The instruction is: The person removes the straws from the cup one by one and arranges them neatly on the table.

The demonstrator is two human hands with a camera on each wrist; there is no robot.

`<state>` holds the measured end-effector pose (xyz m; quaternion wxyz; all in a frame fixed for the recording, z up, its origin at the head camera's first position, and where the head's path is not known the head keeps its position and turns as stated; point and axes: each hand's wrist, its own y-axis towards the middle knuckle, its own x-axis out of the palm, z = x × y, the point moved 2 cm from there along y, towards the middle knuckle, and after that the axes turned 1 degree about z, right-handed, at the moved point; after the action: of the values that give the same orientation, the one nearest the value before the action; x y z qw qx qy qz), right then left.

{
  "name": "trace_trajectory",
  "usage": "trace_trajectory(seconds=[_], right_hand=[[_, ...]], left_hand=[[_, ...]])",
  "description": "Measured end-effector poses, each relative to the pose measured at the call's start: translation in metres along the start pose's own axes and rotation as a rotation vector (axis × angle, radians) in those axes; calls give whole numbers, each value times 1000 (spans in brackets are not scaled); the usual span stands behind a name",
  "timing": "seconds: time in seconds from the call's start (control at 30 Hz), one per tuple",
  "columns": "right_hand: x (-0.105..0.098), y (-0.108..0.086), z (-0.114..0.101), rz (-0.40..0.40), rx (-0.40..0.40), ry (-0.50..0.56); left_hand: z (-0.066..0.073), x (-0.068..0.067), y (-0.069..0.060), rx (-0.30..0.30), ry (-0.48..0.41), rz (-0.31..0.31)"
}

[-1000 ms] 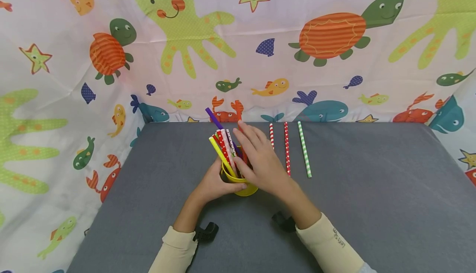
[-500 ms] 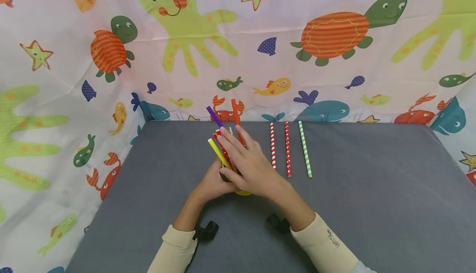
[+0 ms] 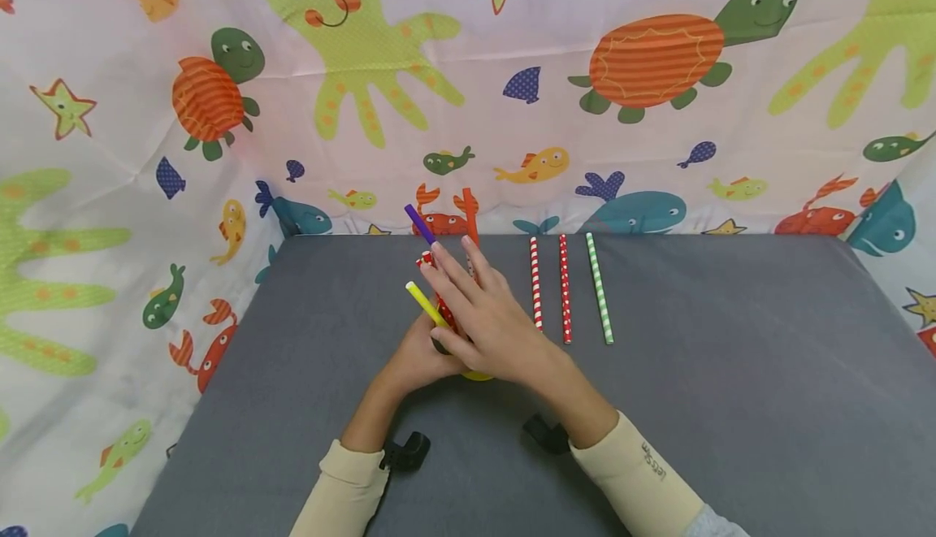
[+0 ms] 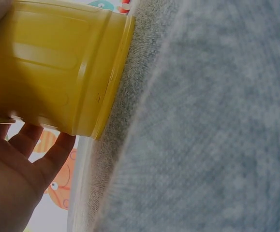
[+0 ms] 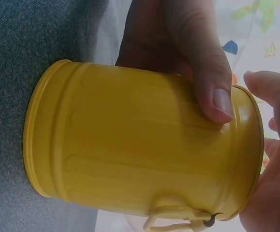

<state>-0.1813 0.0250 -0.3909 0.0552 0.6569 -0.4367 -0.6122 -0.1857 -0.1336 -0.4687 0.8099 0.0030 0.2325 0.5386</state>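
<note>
A yellow metal bucket (image 5: 130,140) stands on the grey table, mostly hidden by the hands in the head view. My left hand (image 3: 420,358) grips its side, the thumb across the front in the right wrist view. Over the bucket's mouth lies my right hand (image 3: 490,322), fingers extended against the straws. Out of the bucket rise a purple straw (image 3: 420,225), an orange straw (image 3: 471,216), a yellow straw (image 3: 425,303) and patterned red ones, partly covered by the right hand.
Right of the bucket, a red-and-white striped straw (image 3: 536,285), a red dotted straw (image 3: 565,289) and a green striped straw (image 3: 600,289) lie on the grey tabletop (image 3: 731,374). A cloth printed with sea animals (image 3: 439,98) hangs behind and at the sides.
My right hand has moved left and slightly down across the straws. The orange straw now stands out above it, and the pale patterned straws are mostly covered. My left hand keeps its grip on the bucket.
</note>
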Motion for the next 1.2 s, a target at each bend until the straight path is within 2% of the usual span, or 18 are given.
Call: trace_trajectory(seconds=[0.23, 0.37, 0.47, 0.6, 0.73, 0.87, 0.97, 1.1, 1.2], right_hand=[[2, -1, -1, -12, 12, -4], [2, 0, 0, 15, 0, 2], [1, 0, 1, 51, 0, -6], [-5, 2, 1, 103, 12, 24], [-14, 3, 0, 181, 27, 128], [-23, 2, -2, 315, 33, 209], [-29, 1, -2, 390, 26, 226], [-32, 1, 0, 407, 52, 261], [-34, 0, 0, 384, 108, 346]], left_hand=[[4, 1, 1, 5, 15, 18], [25, -1, 0, -7, 17, 19], [21, -2, -2, -16, -5, 23], [0, -1, -3, -21, -48, 24], [16, -2, -2, -6, -100, 11], [36, -3, -2, -19, -109, 1], [40, -3, -3, -44, -105, -1], [42, -4, -3, -51, -92, 3], [42, -3, -3, -54, -81, 4]])
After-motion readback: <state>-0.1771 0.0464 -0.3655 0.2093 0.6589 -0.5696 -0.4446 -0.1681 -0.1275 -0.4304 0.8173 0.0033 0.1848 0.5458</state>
